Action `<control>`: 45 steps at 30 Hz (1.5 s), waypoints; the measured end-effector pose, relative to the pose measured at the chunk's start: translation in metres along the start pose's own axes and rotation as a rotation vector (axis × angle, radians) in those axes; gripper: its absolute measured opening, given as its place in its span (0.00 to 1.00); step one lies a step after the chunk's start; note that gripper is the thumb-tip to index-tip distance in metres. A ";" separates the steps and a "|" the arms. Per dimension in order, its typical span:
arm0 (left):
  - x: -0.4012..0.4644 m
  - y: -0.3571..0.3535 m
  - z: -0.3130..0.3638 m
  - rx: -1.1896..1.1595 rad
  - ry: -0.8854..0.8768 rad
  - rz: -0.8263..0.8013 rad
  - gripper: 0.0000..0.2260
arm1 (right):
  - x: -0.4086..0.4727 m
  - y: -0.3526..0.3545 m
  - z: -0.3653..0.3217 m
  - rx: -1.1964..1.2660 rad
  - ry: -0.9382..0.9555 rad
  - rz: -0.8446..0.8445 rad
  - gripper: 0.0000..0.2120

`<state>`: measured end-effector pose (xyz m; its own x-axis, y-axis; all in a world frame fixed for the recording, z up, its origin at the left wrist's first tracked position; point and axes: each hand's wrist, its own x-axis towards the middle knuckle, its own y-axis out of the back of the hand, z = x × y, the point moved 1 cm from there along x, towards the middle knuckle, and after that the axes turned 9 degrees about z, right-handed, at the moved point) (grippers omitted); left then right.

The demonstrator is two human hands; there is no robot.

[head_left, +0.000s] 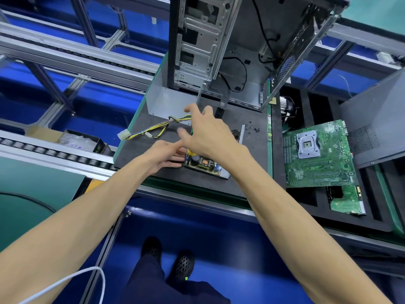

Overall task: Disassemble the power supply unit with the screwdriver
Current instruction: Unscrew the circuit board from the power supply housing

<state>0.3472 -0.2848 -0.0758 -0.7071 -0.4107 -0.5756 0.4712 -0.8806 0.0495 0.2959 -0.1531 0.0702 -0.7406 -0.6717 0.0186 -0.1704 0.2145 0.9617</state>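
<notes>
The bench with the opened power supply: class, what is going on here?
A person is taking apart a power supply on a dark mat. The left hand steadies its board, fingers straight. The right hand reaches over it, fingers spread; something green shows beneath. Loose screws lie nearby, and an empty computer case stands behind.

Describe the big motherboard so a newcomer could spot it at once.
Start at the open computer case standing at the back of the mat. Right of the mat sits a black foam tray; the motherboard lies on it. Unlike the smaller green board below, it carries a silver CPU socket.
</notes>
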 end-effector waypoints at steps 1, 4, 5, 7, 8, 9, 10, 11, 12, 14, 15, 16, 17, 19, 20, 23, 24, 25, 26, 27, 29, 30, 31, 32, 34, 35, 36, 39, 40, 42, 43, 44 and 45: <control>-0.001 0.000 -0.001 0.004 0.003 0.005 0.28 | 0.001 -0.001 0.001 -0.014 -0.041 0.007 0.21; -0.002 -0.001 -0.002 0.000 -0.004 0.027 0.33 | 0.004 -0.001 0.000 0.021 -0.029 -0.021 0.17; -0.001 -0.001 -0.003 -0.008 -0.004 0.027 0.32 | 0.004 0.001 -0.001 0.033 0.007 -0.037 0.20; 0.000 -0.001 -0.002 -0.028 -0.005 0.031 0.29 | 0.002 0.004 -0.001 0.016 0.045 -0.047 0.26; 0.000 0.000 -0.002 -0.030 -0.004 0.031 0.29 | 0.002 0.005 0.001 -0.001 0.033 -0.040 0.26; 0.001 0.000 -0.002 -0.022 -0.001 0.030 0.31 | 0.001 0.004 0.002 -0.011 0.006 -0.028 0.24; 0.001 0.000 -0.001 -0.005 -0.001 0.026 0.33 | 0.001 0.004 0.004 -0.009 -0.024 -0.016 0.21; 0.001 0.000 -0.001 0.010 0.000 0.020 0.33 | 0.002 0.003 0.005 -0.003 -0.049 -0.014 0.18; 0.001 0.000 0.000 0.019 0.001 0.016 0.33 | 0.003 0.002 0.006 0.003 -0.058 -0.018 0.15; 0.000 -0.001 0.001 0.020 -0.004 0.023 0.34 | 0.005 0.000 0.004 0.022 -0.033 -0.038 0.16; 0.000 -0.002 0.001 0.018 -0.013 0.030 0.34 | 0.005 0.000 0.002 0.036 -0.013 -0.051 0.18; 0.000 -0.003 0.001 0.015 -0.022 0.037 0.34 | 0.004 0.000 0.001 0.045 0.002 -0.057 0.21; 0.000 -0.004 0.001 0.011 -0.030 0.042 0.32 | 0.004 0.001 0.001 0.049 0.004 -0.055 0.22; 0.001 -0.006 -0.001 0.021 -0.054 0.063 0.25 | 0.004 0.003 0.003 0.057 0.001 -0.041 0.24; 0.002 -0.006 -0.002 0.035 -0.064 0.075 0.21 | 0.003 0.004 0.004 0.070 0.009 -0.042 0.25; 0.003 -0.004 -0.001 0.056 -0.055 0.055 0.17 | 0.000 0.006 0.008 0.105 0.039 -0.044 0.27; 0.003 -0.003 -0.001 0.051 -0.049 0.041 0.21 | 0.000 0.006 0.009 0.083 0.038 -0.032 0.26; 0.002 -0.003 0.001 0.049 -0.041 0.034 0.26 | 0.000 0.005 0.010 0.047 0.021 -0.012 0.24; 0.002 -0.002 0.001 0.052 -0.032 0.032 0.31 | -0.001 0.004 0.010 0.016 -0.010 0.009 0.22; 0.001 -0.002 0.002 0.054 -0.027 0.031 0.33 | 0.000 0.003 0.010 -0.002 -0.044 0.023 0.20; 0.000 -0.003 0.002 0.050 -0.024 0.032 0.34 | 0.002 0.001 0.010 -0.013 -0.075 0.020 0.16; -0.001 -0.003 0.003 0.040 -0.025 0.038 0.34 | 0.003 0.000 0.008 -0.001 -0.076 0.005 0.16; -0.002 -0.003 0.003 0.029 -0.030 0.043 0.34 | 0.003 0.001 0.006 0.024 -0.064 -0.014 0.18; -0.002 -0.003 0.003 0.021 -0.038 0.045 0.34 | 0.003 0.002 0.004 0.044 -0.036 -0.027 0.21; -0.001 -0.004 0.002 0.013 -0.046 0.036 0.31 | 0.001 0.004 0.001 0.050 0.019 -0.021 0.25; 0.000 -0.003 0.002 0.012 -0.047 0.032 0.31 | 0.001 0.003 0.001 0.036 0.026 -0.004 0.25; 0.001 -0.003 0.002 0.013 -0.047 0.030 0.31 | 0.000 0.002 0.002 0.017 0.011 0.019 0.24; 0.003 -0.002 0.000 0.024 -0.037 0.034 0.33 | 0.002 0.000 0.009 -0.020 -0.088 0.055 0.17; 0.003 -0.002 0.000 0.022 -0.036 0.039 0.33 | 0.003 -0.001 0.010 -0.002 -0.089 0.046 0.16; 0.003 -0.003 0.000 0.010 -0.036 0.044 0.32 | 0.002 0.000 0.008 0.050 -0.035 0.024 0.20; 0.002 -0.003 0.000 0.004 -0.039 0.046 0.32 | 0.000 0.001 0.007 0.056 0.001 0.027 0.23; 0.001 -0.003 0.001 0.000 -0.043 0.045 0.32 | -0.002 0.001 0.006 0.047 0.022 0.042 0.24; 0.000 -0.003 0.001 -0.001 -0.044 0.045 0.32 | -0.004 0.001 0.007 0.029 0.019 0.065 0.24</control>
<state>0.3451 -0.2824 -0.0753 -0.7078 -0.4596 -0.5365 0.5033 -0.8610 0.0737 0.2938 -0.1457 0.0689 -0.7384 -0.6689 0.0858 -0.1416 0.2782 0.9500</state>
